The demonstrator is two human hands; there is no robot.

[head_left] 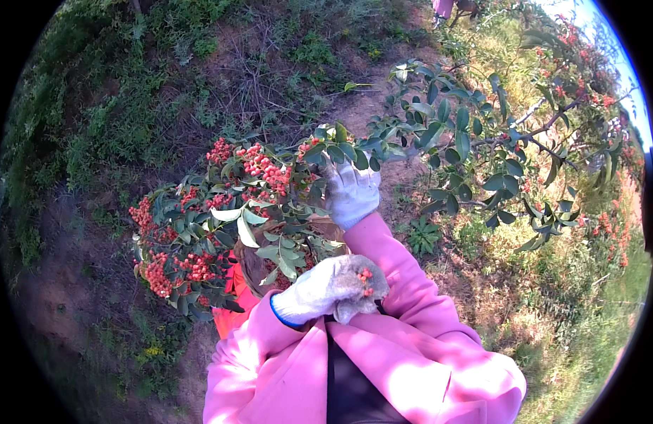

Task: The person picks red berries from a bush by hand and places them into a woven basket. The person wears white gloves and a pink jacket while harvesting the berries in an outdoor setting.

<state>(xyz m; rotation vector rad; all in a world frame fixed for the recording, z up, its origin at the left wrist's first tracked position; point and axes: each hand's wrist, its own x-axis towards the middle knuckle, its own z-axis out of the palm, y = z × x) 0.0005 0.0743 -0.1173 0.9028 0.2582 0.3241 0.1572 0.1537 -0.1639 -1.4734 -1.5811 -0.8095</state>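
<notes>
Picking is under way: the gloved right hand [351,192] grips the leafy branch [411,141] above the basket [259,268], while the left hand [337,286] is cupped closed on red berries [366,277]; the next move calls for a careful release into the basket.

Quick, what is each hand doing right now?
Left hand: closed on a few small red berries.
Right hand: gripping the leafy green branch.

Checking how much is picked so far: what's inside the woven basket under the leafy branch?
The basket shows only part of its brown rim and wall. Green leaves and red berry clusters cover its opening, so the contents cannot be seen.
</notes>
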